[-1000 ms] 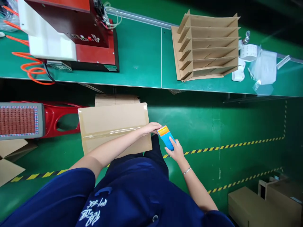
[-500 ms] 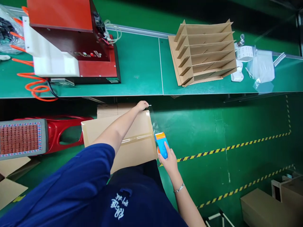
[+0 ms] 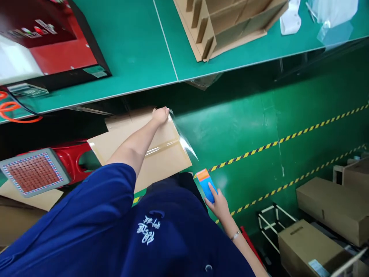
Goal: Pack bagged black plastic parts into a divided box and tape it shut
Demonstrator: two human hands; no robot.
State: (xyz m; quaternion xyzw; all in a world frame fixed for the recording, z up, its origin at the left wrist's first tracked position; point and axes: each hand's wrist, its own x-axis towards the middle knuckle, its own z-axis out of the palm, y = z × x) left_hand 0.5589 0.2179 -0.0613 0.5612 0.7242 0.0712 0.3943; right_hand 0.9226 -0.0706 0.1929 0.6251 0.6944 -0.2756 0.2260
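Observation:
A closed cardboard box (image 3: 161,159) lies in front of my body, with shiny clear tape (image 3: 163,147) along its middle seam. At its far right corner my left hand (image 3: 161,116) has its fingers curled together on the end of a clear tape strip (image 3: 184,141). The loose strip slants along the box's right edge and ends in a free point near the near right corner. My right hand (image 3: 218,204) is wrapped around a blue and orange tape dispenser (image 3: 206,186), apart from the box and to its right.
A green workbench (image 3: 138,42) runs along the far side, bearing a red machine (image 3: 66,57) and a cardboard divider rack (image 3: 230,27). On the left stands a red stool (image 3: 72,159) with a beaded cushion (image 3: 36,173). Cardboard boxes (image 3: 331,200) stand at right beyond striped floor tape (image 3: 259,150).
My right hand has drawn the dispenser away from the box, and the tape strip now hangs free of it. My left hand has come onto the box corner. The view has tilted and shifted.

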